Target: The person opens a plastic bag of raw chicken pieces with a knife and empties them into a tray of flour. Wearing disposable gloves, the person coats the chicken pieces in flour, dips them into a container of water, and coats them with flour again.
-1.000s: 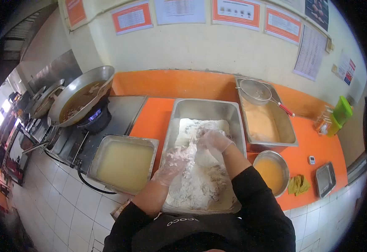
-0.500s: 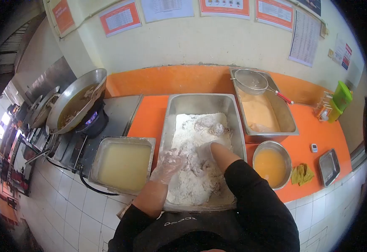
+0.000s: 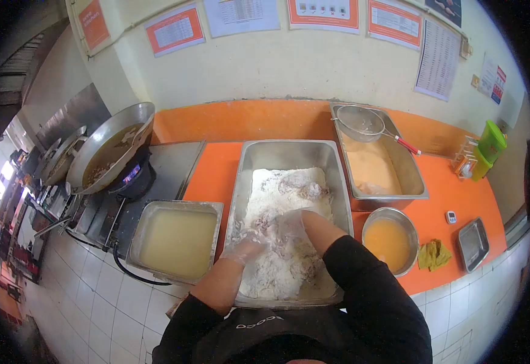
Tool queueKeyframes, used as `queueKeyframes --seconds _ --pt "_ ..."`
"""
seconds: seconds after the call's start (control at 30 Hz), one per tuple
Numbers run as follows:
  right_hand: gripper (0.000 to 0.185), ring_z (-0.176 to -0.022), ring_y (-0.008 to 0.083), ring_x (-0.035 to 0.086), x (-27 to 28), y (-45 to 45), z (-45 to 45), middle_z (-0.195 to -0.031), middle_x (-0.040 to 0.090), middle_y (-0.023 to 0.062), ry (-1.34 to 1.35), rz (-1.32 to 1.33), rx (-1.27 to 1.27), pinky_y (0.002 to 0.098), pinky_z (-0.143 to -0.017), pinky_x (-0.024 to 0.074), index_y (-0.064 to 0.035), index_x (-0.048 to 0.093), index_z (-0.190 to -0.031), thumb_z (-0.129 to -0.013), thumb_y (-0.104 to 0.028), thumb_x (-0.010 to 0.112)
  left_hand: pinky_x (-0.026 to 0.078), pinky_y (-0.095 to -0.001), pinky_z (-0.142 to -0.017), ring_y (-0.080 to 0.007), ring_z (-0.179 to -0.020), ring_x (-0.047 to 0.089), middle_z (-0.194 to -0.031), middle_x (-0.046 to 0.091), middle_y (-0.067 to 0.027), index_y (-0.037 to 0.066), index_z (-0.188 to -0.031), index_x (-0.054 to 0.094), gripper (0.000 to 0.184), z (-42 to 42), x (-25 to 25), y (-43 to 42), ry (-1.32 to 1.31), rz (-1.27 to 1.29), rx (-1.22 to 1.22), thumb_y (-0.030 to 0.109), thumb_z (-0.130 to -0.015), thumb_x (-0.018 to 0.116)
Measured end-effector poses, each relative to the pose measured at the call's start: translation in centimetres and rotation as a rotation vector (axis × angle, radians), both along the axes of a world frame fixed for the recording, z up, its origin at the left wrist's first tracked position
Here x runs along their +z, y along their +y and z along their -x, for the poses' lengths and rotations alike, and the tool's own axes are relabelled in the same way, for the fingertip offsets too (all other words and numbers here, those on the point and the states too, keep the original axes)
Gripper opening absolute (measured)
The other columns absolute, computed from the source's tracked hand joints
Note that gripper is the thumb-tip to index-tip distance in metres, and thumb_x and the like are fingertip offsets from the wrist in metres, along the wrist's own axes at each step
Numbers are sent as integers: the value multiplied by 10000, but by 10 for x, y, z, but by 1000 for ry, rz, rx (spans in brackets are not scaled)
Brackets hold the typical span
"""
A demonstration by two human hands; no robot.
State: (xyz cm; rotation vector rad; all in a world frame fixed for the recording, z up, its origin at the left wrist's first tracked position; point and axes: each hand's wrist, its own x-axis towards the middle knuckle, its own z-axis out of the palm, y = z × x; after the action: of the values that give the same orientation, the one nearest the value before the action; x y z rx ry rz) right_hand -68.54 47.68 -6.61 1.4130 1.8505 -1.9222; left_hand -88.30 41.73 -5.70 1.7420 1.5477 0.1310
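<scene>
Both my hands are in clear plastic gloves, inside a deep metal tray [image 3: 292,147] of white flour [image 3: 268,182]. My left hand [image 3: 245,244] is low in the flour at the tray's left side, its fingers hidden by flour and glove. Close beside it, my right hand [image 3: 292,225] reaches down near the middle, fingers also hidden. A floured piece [image 3: 266,219] shows just ahead of my hands; whether either hand grips it cannot be made out. Another coated lump [image 3: 310,189] lies farther back, and more floured pieces [image 3: 298,270] lie nearer me.
Left stand a tray of pale liquid [image 3: 177,239] and a wok of oil [image 3: 110,151] over a lit burner. On the right are a tray of orange mix [image 3: 371,167] with a strainer [image 3: 361,121], a bowl of yellow liquid [image 3: 388,241], a cloth [image 3: 435,255] and a small tray [image 3: 474,244].
My right hand has come back from the far part of the tray, leaving a coated lump there. My left hand, earlier raised with clumpy flour on it, is now lower in the flour.
</scene>
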Motion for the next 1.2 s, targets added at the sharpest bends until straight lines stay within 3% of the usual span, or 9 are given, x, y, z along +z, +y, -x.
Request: queueKeyframes --seconds 0.3,0.4,0.5,0.6,0.7,0.87,1.0,1.13,1.2 --pt "175 -628 205 574 35 22 -30 -771 625 94 335 -1157 349 333 -571 433 -28 614 -761 -650 -164 607 362 -372 -931 -341 -1103 463 -1154 490 -243 -36 -1076 528 476 -7 36 0 158 -66 -245 341 -794 459" --pt "190 -707 304 595 75 -4 -36 -774 617 183 -184 -1083 202 365 -659 467 -14 629 -753 -666 -163 549 356 -382 -934 -352 -1107 456 -1165 480 -245 -22 -1089 524 468 -11 57 -7 187 -119 -308 337 -796 459" --pt "170 -634 212 588 65 9 -58 -718 622 112 -64 -982 200 317 -574 449 -36 615 -735 -662 -190 607 353 -384 -939 -361 -1112 449 -1183 472 -236 16 -1134 501 485 -16 62 -15 139 -53 -124 359 -794 463" --pt "128 -613 193 588 73 9 -64 -667 612 91 -481 -1510 342 302 -553 453 -47 600 -694 -685 -174 590 389 -384 -896 -328 -1049 507 -1106 531 -221 -4 -1079 536 482 -8 -23 5 117 -80 -67 365 -775 472" --pt "110 -621 185 597 108 1 -51 -677 612 83 -884 -1643 169 302 -535 458 -50 588 -728 -730 -149 541 397 -370 -895 -305 -1039 527 -1102 552 -192 20 -1102 537 527 -7 13 -9 238 -78 -254 409 -750 488" --pt "274 -695 290 611 23 53 -35 -815 623 129 -889 -1882 194 413 -640 474 -21 546 -986 -774 -189 505 380 -354 -926 -296 -1077 508 -1148 540 -151 97 -1155 528 564 -6 11 -11 254 42 -314 458 -722 512" --pt "316 -767 296 614 28 11 17 -845 629 164 -393 -1334 17 371 -687 475 -23 623 -886 -745 -288 526 386 -366 -921 -293 -1076 511 -1164 532 -138 96 -1148 534 538 -4 -8 -8 319 -106 -371 439 -736 495" --pt "330 -808 273 613 -36 30 36 -828 630 172 -240 -1129 337 360 -720 466 -62 668 -728 -708 -366 541 396 -381 -913 -319 -1057 518 -1179 520 -130 88 -1170 511 502 0 -52 13 301 -122 -491 375 -761 454" --pt "349 -810 278 613 -10 18 31 -842 629 174 -313 -1072 560 363 -725 463 -63 670 -775 -703 -384 555 396 -385 -913 -329 -1048 522 -1178 517 -140 84 -1175 505 491 -7 1 -3 320 -54 -422 345 -764 441"
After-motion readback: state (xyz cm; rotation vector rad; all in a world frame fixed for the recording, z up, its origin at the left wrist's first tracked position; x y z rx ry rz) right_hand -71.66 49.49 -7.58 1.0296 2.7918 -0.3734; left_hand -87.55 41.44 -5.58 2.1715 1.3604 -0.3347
